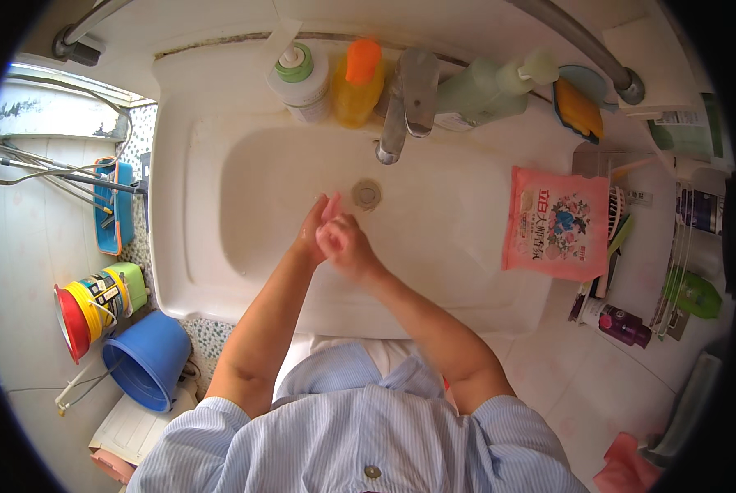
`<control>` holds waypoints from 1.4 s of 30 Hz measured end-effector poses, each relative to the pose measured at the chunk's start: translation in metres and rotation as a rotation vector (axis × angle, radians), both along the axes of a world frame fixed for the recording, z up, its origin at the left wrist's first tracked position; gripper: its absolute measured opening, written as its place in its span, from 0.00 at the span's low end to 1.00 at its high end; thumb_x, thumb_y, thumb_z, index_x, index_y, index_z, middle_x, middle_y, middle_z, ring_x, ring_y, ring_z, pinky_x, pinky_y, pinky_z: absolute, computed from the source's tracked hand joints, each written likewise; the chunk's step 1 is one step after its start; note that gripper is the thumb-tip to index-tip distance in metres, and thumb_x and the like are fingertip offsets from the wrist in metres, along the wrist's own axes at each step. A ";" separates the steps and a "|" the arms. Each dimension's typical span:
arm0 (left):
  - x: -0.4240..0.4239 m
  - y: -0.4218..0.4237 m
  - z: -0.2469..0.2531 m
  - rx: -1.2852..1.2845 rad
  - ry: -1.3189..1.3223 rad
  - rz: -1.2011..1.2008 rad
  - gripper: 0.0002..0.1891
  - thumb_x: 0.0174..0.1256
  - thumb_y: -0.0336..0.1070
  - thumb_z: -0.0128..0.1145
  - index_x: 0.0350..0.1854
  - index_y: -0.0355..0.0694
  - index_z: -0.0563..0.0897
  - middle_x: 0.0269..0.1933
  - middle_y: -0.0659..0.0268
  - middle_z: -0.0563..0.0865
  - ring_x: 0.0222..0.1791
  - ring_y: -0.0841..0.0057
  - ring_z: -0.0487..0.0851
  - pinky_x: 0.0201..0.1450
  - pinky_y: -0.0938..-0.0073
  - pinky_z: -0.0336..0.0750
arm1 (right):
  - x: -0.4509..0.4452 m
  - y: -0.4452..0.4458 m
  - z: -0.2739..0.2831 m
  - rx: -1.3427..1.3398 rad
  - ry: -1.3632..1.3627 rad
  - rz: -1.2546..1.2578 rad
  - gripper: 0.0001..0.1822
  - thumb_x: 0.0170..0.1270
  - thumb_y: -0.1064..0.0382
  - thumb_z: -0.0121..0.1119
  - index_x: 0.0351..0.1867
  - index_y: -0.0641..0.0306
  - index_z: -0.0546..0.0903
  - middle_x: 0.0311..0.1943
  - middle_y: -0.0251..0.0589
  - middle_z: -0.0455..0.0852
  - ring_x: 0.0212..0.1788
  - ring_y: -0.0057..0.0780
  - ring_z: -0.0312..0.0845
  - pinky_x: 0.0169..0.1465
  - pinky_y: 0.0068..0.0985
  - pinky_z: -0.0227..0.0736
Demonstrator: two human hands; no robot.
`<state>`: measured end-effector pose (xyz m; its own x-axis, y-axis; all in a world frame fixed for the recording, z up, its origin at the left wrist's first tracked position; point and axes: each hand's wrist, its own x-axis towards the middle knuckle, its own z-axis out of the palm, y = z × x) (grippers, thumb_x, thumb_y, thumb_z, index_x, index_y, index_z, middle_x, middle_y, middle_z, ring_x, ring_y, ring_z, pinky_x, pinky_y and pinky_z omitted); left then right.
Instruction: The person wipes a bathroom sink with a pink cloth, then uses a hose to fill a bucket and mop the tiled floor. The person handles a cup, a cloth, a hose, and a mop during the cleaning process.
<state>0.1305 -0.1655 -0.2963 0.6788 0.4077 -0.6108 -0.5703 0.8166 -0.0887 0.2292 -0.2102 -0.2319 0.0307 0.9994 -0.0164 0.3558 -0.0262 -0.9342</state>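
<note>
Over the basin of a white ceramic sink [429, 246], my left hand [314, 231] and my right hand [346, 243] are pressed together, a little to the lower left of the drain [367, 194]. The right hand is curled and slightly blurred against the left palm and fingers. Wet or soapy spots shine on the left hand. Whether something small lies between the hands cannot be told. The metal faucet [392, 132] stands beyond them, and no stream of water shows below its spout.
Along the back rim stand a green-collared pump bottle [309, 92], an orange-capped yellow bottle [357, 92] and a pale green pump bottle [482, 95]. A pink packet [556, 225] lies on the right rim. A blue bucket [149, 360] is at the lower left.
</note>
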 end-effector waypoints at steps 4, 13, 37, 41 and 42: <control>0.010 -0.008 0.028 0.129 0.181 -0.050 0.14 0.67 0.45 0.40 0.43 0.41 0.73 0.34 0.67 0.77 0.36 0.75 0.75 0.38 0.75 0.73 | -0.011 -0.001 0.034 0.199 -0.086 -0.035 0.04 0.51 0.69 0.54 0.25 0.64 0.71 0.30 0.44 0.71 0.39 0.44 0.66 0.46 0.35 0.62; -0.008 -0.009 0.068 0.633 0.849 -0.336 0.20 0.62 0.43 0.48 0.50 0.34 0.69 0.47 0.57 0.76 0.46 0.69 0.75 0.48 0.69 0.71 | 0.063 0.006 -0.041 -0.077 -0.689 -0.178 0.10 0.60 0.60 0.46 0.30 0.64 0.75 0.32 0.44 0.76 0.38 0.44 0.71 0.43 0.37 0.67; -0.034 0.007 0.123 0.892 0.740 -0.339 0.13 0.52 0.23 0.51 0.41 0.29 0.71 0.39 0.58 0.77 0.39 0.74 0.77 0.39 0.77 0.74 | 0.022 -0.010 0.060 -0.160 -0.359 0.136 0.44 0.44 0.64 0.64 0.62 0.66 0.52 0.65 0.54 0.46 0.67 0.44 0.44 0.62 0.34 0.54; -0.032 0.001 0.136 0.760 0.515 -0.207 0.18 0.51 0.28 0.57 0.44 0.29 0.70 0.43 0.56 0.76 0.41 0.72 0.77 0.44 0.72 0.74 | 0.031 0.007 0.059 -0.444 -0.056 0.058 0.30 0.45 0.67 0.63 0.54 0.63 0.67 0.55 0.52 0.67 0.57 0.44 0.65 0.54 0.31 0.66; -0.036 0.003 0.143 1.142 1.052 -0.574 0.26 0.48 0.34 0.61 0.49 0.31 0.67 0.47 0.54 0.75 0.44 0.62 0.77 0.48 0.65 0.73 | 0.033 0.003 0.062 -0.227 -0.266 0.029 0.24 0.45 0.66 0.63 0.47 0.61 0.72 0.49 0.50 0.74 0.49 0.43 0.72 0.48 0.30 0.71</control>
